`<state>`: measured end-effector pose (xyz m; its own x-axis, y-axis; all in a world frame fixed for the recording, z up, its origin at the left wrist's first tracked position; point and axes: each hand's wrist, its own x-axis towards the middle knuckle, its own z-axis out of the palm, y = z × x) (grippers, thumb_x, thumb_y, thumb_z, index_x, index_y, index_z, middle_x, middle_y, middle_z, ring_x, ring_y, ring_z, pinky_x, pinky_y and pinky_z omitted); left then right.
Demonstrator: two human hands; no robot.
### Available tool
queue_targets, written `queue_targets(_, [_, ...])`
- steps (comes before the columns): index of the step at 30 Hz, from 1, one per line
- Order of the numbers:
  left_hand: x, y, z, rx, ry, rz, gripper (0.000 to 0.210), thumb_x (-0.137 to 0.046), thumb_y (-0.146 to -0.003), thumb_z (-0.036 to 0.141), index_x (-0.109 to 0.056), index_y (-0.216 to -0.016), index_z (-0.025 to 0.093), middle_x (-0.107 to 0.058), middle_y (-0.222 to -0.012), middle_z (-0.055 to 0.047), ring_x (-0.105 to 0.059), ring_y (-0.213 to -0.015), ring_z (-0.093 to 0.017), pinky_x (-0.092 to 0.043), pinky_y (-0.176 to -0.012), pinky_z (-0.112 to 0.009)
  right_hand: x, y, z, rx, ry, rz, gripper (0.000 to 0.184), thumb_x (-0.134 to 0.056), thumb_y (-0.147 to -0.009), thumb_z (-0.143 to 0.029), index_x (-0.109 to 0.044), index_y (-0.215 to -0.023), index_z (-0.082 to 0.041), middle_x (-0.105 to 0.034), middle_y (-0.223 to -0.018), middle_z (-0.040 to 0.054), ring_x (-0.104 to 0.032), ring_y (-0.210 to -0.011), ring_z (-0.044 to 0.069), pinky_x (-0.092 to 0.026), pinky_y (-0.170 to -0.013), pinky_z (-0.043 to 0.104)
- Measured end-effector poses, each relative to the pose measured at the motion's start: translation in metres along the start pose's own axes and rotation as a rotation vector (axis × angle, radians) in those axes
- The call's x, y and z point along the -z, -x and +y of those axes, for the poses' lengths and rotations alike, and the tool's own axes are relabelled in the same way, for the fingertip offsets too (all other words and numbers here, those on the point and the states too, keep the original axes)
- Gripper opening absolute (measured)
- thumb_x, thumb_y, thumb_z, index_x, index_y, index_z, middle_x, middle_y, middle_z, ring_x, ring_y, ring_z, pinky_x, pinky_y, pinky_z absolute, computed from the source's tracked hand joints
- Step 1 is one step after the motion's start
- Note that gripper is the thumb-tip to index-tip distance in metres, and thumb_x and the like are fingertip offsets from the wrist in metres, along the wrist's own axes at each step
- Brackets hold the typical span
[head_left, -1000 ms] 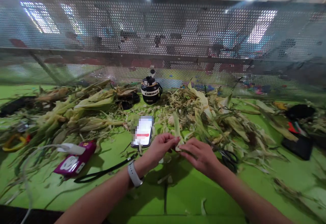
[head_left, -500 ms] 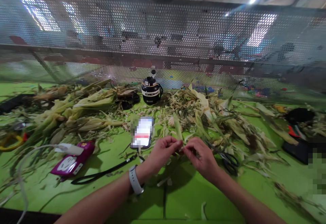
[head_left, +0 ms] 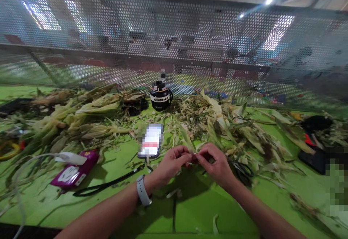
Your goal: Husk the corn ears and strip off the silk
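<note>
Left hand [head_left: 174, 163] and right hand [head_left: 215, 163] both in narrow pinches, meeting at the husk's [head_left: 186, 136] lower end; exact fingertip contact too small to tell. Husk tilts up, left of scissors [head_left: 243, 170]. Best keep pinches close, light; thin husk could tear.

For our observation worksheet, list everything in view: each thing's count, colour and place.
Lights: several, white, upper background
Perforated screen: one, grey, across the back
Table: one, green, beneath
Husk piles: two, green and tan, flanking the mug
Mug: one, black and white, back centre
Phone: one, bright screen, centre
Power strip: one, purple, left
Charger: one, white, on power strip
Cable: one, white, left
Strap: one, black, nearer than phone
Scissors: one pair, black, by right pile
Looped item: one, yellow, left edge
Dark items: several, black, both sides, unclear
Watch: one, pale, left wrist
Husk strip: one, pale green, at fingertips
Left hand: one, bare, centre
Right hand: one, bare, centre
</note>
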<state>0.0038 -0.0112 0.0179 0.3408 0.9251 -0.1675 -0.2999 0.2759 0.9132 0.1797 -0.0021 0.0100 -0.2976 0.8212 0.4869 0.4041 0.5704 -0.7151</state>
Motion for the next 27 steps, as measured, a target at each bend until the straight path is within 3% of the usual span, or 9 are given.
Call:
queue_targets(4, [-0.0003, -0.0001, 0.0005, 0.105, 0.144, 0.013, 0.035, -0.083, -0.06, 0.033, -0.06, -0.077, 0.013, -0.068, -0.072, -0.003, -0.066, -0.07, -0.015, -0.052, -0.066, -0.026, -0.0002, 0.0001, 0.0001, -0.068, -0.051, -0.014, 0.013, -0.059, -0.084, -0.027, -0.058, -0.074, -0.019, -0.056, -0.076, 0.0031, -0.053, -0.069, 0.015, -0.044, -0.061, 0.026])
queue_targets(9, [0.0019, -0.0022, -0.0003, 0.154, 0.167, 0.014, 0.036, -0.085, -0.057, 0.03, -0.058, -0.074, 0.014, -0.065, -0.065, 0.0, -0.067, -0.074, -0.017, -0.054, -0.063, -0.025, -0.0034, -0.0001, 0.0005, -0.387, -0.319, -0.064, 0.021, -0.061, -0.08, -0.039, -0.054, -0.079, -0.019, -0.056, -0.073, 0.0013, -0.054, -0.065, 0.014, -0.044, -0.06, 0.027])
queue_targets(14, [0.0039, -0.0043, -0.0013, 0.192, 0.189, 0.011, 0.034, -0.085, -0.057, 0.027, -0.061, -0.077, 0.013, -0.07, -0.076, -0.004, -0.066, -0.074, -0.014, -0.053, -0.062, -0.022, -0.0045, -0.0034, 0.0004, -0.619, -0.529, -0.138, 0.032, -0.067, -0.072, -0.046, -0.051, -0.081, -0.019, -0.056, -0.069, -0.0014, -0.051, -0.059, 0.011, -0.038, -0.052, 0.023])
queue_targets(27, [0.0071, -0.0078, -0.0032, 0.194, 0.196, -0.028, 0.035, -0.086, -0.055, 0.019, -0.065, -0.082, 0.012, -0.07, -0.076, -0.003, -0.061, -0.062, -0.008, -0.049, -0.064, -0.021, -0.0017, -0.0054, -0.0033, -0.63, -0.621, -0.168, 0.028, -0.071, -0.068, -0.037, -0.053, -0.081, -0.019, -0.056, -0.07, -0.0035, -0.052, -0.059, 0.01, -0.041, -0.057, 0.024])
